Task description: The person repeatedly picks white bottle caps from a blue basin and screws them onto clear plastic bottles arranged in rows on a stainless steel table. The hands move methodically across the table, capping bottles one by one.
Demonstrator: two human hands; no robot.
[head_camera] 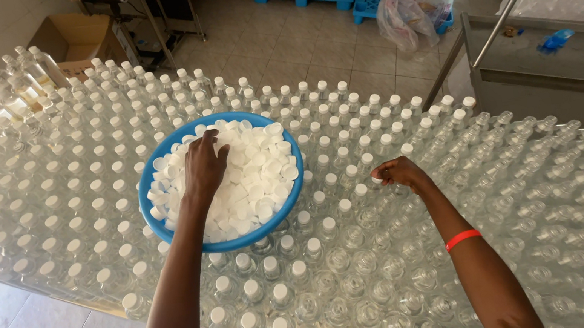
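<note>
My left hand (202,165) dug clenched into the caps (255,173) in the bowl (157,177); my right hand (400,172) pinched a cap onto a bottle (378,184) beneath it.

One head-worn camera looks steeply down and forward from close above the table of bottles (49,221) (tiled floor (305,40) beyond).

Left hand (203,167) digs into white caps (255,169) in blue basin (155,168); right hand (398,172) seemingly presses a cap onto a bottle (376,167).

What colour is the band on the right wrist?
Red, on the right wrist: the band shows clearly in the head view.
</note>
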